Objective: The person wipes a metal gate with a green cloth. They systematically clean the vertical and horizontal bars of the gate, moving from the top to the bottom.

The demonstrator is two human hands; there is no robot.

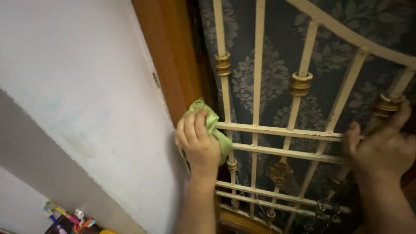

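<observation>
Clearly a wiping step on the window grille point(277, 130), judged from the grip and cloth; left hand point(197, 145) is clenched around a crumpled green cloth point(212, 125), pressing it where the grille's upper horizontal bar meets the wooden frame point(171, 56) at the grille's left edge; right hand point(383, 147) is at the grille's right side, fingers point(401, 117) loosely curled over a slanted bar just below a gold collar point(385, 105), seemingly bracing, though whether it fully grips the bar I cannot tell; hands are well apart, one at each side of the grille; grille is cream-painted metal with gold collars on the uprights and a gold rosette point(279, 173) low in the middle; behind the grille hangs a dark floral curtain point(273, 65); left of the grille's frame is a pale wall point(73, 86), and below-left of that a few toothbrushes point(60, 214); a chain point(323, 210) hangs at the grille's lower right; next move, as I judge it, calls for sliding the cloth along the bar toward the right, keeping pressure and wrapping it round the bar, working past the uprights without snagging on the collars
</observation>
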